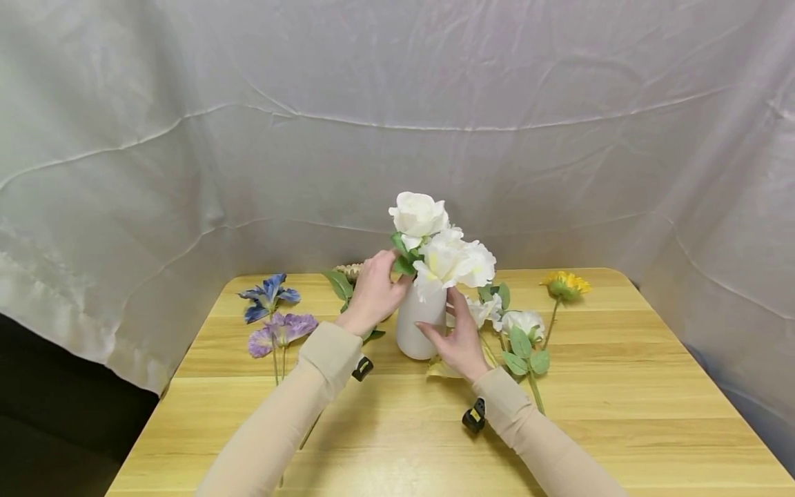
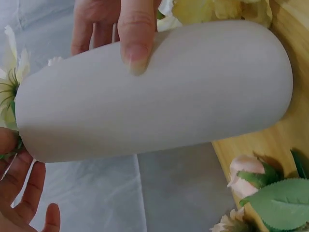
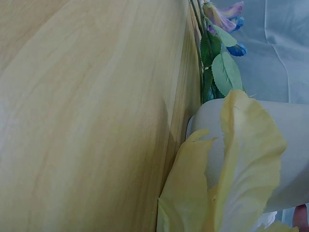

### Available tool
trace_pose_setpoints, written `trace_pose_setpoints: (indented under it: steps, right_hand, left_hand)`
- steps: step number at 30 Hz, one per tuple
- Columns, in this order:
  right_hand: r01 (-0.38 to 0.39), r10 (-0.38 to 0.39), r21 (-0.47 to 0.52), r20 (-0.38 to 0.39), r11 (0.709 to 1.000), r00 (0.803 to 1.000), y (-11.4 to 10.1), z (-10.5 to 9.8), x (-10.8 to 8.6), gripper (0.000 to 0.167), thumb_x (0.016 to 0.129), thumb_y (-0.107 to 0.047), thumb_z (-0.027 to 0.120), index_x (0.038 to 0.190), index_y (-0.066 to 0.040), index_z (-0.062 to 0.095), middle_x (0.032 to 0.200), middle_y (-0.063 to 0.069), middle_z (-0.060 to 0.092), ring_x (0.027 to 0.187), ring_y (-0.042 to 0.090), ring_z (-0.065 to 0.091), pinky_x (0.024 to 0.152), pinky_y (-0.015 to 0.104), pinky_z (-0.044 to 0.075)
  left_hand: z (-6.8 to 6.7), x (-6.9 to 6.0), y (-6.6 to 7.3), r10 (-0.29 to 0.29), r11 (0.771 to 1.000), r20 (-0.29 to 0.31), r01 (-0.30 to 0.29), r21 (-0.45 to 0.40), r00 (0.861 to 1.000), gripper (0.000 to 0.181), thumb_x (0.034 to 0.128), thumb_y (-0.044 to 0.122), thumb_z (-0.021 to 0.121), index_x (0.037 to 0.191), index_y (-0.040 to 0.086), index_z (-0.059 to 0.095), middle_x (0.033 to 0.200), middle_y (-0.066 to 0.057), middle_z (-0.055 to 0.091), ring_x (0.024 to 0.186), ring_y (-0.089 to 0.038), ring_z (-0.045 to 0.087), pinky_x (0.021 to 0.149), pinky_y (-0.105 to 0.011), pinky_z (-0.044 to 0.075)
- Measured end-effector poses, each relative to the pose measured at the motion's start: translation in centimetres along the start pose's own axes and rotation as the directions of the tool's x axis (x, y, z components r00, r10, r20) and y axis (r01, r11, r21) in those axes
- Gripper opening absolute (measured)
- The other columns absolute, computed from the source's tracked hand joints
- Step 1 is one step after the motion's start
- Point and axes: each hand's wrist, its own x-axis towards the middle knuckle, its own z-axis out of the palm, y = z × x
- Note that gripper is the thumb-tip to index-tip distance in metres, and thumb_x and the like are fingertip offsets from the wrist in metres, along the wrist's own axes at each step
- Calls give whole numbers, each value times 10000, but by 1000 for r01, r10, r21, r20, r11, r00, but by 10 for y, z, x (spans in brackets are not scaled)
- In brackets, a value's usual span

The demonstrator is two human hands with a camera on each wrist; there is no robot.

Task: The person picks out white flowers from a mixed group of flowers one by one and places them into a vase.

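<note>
A white vase (image 1: 411,324) stands on the table, bearing a white rose (image 1: 419,215) and ruffled white flowers (image 1: 456,259) with yellow centres. My right hand (image 1: 462,343) grips the vase from the right, thumb across its front and fingers behind, as the left wrist view confirms. At the vase's mouth, my left hand (image 1: 377,288) pinches the green leafy stem just under the white rose; its lower fingers (image 2: 35,188) are by the rim. The stems inside the vase are hidden. Pale yellow petals (image 3: 251,159) lie before the vase in the right wrist view.
Blue (image 1: 267,297) and purple flowers (image 1: 282,331) lie at the table's left. To the right are a yellow flower (image 1: 565,285) and a white flower (image 1: 524,323) with green leaves. A woven-looking item (image 1: 349,271) sits behind my left hand. Grey cloth (image 1: 497,172) hangs behind the table.
</note>
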Motion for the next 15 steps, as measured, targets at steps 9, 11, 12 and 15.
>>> trace_pose_setpoints:
  steps: [9,11,12,15]
  right_hand:
    - [-4,4,-4,8,1000,1000,-1,0,0,867,831,-80,815,1522,40,304,1435,275,492,1286,439,540,1057,583,500]
    - [-25,25,0,15,1000,1000,-2,0,0,887,826,-78,819,1530,33,292,1448,275,481,1294,439,534,1071,578,492]
    - [-35,35,3,18,999,999,-1,0,0,892,824,-78,820,1534,30,289,1452,274,478,1297,438,533,1078,576,487]
    - [-53,52,10,25,999,998,-1,-1,0,899,825,-82,820,1539,20,284,1462,270,471,1307,434,526,1091,578,476]
  left_hand:
    - [-1,0,-3,-41,998,66,37,57,997,325,897,126,669,1185,-24,686,1213,-134,654,1179,-319,545,1026,-497,466]
    - [-2,-1,-5,-75,997,95,75,11,993,384,900,139,643,1247,-26,656,1271,-139,622,1203,-321,520,1062,-503,452]
    - [-3,-2,-6,-95,995,111,98,-21,989,423,900,147,636,1292,-14,631,1318,-139,607,1229,-320,510,1086,-509,442]
    - [-3,-5,-11,-133,982,149,150,-115,980,525,913,186,626,1419,76,540,1431,-118,566,1320,-306,495,1155,-522,409]
